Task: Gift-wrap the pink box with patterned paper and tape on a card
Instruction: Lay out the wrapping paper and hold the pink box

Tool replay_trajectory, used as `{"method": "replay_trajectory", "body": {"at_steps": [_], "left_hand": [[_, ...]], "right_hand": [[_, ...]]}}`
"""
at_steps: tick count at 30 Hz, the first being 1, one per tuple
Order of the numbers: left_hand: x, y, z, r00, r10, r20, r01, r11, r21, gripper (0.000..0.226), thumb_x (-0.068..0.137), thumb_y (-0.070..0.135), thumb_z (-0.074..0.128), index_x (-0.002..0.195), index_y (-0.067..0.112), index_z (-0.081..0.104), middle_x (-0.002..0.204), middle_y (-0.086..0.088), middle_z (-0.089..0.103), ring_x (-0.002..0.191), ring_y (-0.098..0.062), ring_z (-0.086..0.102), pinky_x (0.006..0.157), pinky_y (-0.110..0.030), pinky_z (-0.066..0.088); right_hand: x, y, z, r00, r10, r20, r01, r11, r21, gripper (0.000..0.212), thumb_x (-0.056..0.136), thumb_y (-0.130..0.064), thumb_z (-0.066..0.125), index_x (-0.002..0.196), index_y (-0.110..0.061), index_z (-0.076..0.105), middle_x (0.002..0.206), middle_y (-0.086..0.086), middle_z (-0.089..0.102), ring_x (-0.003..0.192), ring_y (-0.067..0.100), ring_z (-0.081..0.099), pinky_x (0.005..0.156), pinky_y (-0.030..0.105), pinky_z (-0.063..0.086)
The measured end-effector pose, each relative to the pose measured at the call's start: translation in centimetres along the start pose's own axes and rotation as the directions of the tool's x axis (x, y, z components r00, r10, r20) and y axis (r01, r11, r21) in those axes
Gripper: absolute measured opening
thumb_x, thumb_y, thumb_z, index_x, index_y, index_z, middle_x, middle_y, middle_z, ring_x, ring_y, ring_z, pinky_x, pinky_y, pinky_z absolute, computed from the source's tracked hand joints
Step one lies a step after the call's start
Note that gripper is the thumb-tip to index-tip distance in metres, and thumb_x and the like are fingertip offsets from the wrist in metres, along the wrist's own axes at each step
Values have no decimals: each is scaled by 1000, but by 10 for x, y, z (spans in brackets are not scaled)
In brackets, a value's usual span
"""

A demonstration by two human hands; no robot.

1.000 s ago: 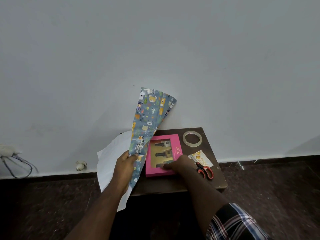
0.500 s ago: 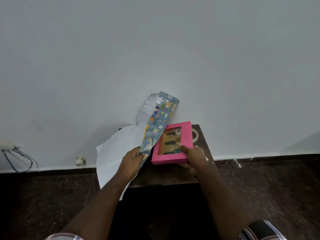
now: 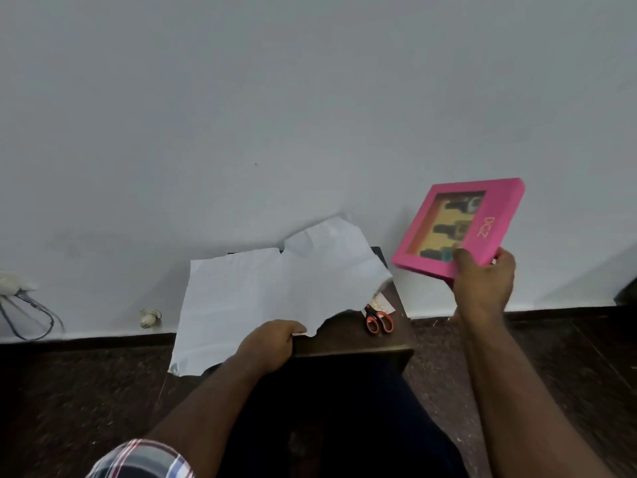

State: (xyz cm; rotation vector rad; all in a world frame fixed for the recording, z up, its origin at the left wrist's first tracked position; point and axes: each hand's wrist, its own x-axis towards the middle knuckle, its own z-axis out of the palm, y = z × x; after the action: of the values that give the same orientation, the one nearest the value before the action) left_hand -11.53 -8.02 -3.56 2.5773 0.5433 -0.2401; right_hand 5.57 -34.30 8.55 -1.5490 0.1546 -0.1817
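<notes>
The pink box (image 3: 462,225) is up in the air, gripped by the right hand (image 3: 482,281), off to the right of the paper (image 3: 269,291) the left hand (image 3: 269,343) holds flat.

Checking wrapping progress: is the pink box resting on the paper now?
No, the right hand holds the pink box in the air, off to the side of the paper.

The spread white-backed wrapping paper (image 3: 275,291) hides most of the small dark wooden table (image 3: 348,334) and part of the pale printed card (image 3: 382,301).
</notes>
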Motion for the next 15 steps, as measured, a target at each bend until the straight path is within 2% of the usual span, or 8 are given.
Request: {"method": "replay_trajectory", "body": {"at_steps": [3, 6, 8, 9, 11, 12, 13, 15], "left_hand": [[-3, 2, 10, 995, 3, 99, 6, 996, -93, 50, 98, 15, 44, 144, 31, 52, 154, 6, 48, 141, -14, 43, 118, -32, 32], [-5, 2, 12, 970, 2, 243, 26, 993, -112, 66, 92, 26, 60, 154, 30, 37, 159, 4, 36, 146, -17, 35, 121, -35, 28], [-4, 12, 2, 992, -13, 128, 54, 944, -324, 60, 91, 22, 61, 149, 29, 46, 155, 1, 43, 138, -15, 45, 115, -28, 35], [-4, 21, -8, 997, -77, 33, 82, 828, -554, 47, 95, 18, 60, 142, 25, 55, 150, -2, 51, 130, -15, 52, 109, -26, 39], [-5, 37, -30, 978, -209, 9, 90, 386, -918, 28, 104, 30, 53, 126, 18, 65, 132, -8, 67, 122, -22, 61, 107, -37, 45], [-5, 43, -41, 977, -201, 68, 102, 160, -982, 35, 105, 42, 48, 123, 17, 66, 123, -9, 71, 118, -27, 65, 106, -46, 48], [-8, 47, -51, 981, -157, 111, 113, 6, -994, 42, 104, 50, 45, 123, 18, 66, 119, -11, 73, 114, -32, 68, 102, -52, 50], [-15, 47, -64, 987, -105, 119, 112, -71, -991, 41, 102, 49, 50, 127, 20, 64, 118, -13, 74, 109, -35, 71, 93, -53, 55]], "right_hand": [[-6, -18, -2, 997, 1, 71, -10, 993, 119, 42, 90, -17, 70, 126, -18, 49, 111, -5, 64, 100, 21, 68, 82, 44, 62], [-15, -20, 9, 955, 122, 271, -173, 970, 171, 40, 94, -13, 66, 131, -9, 50, 114, 7, 69, 94, 25, 73, 82, 45, 62], [-24, -8, 24, 887, 215, 409, -291, 948, 132, 34, 95, -18, 65, 126, -6, 56, 111, 16, 73, 90, 28, 75, 81, 48, 61], [-31, -1, 31, 845, 262, 466, -351, 929, 116, 32, 96, -20, 64, 123, -4, 58, 109, 18, 74, 91, 30, 75, 79, 48, 62], [-49, 14, 45, 749, 343, 566, -464, 882, 79, 32, 98, -24, 61, 122, -3, 60, 107, 19, 75, 95, 33, 74, 78, 46, 62], [-57, 22, 50, 702, 369, 609, -499, 865, 51, 35, 98, -26, 60, 124, -3, 59, 108, 19, 74, 98, 35, 73, 80, 48, 62], [-64, 28, 54, 661, 385, 644, -518, 855, 19, 38, 98, -28, 60, 126, -2, 57, 110, 20, 74, 100, 37, 72, 83, 51, 60], [-75, 37, 62, 593, 401, 698, -533, 846, -33, 41, 99, -31, 59, 128, -3, 56, 113, 20, 73, 104, 38, 71, 91, 57, 56]]}}
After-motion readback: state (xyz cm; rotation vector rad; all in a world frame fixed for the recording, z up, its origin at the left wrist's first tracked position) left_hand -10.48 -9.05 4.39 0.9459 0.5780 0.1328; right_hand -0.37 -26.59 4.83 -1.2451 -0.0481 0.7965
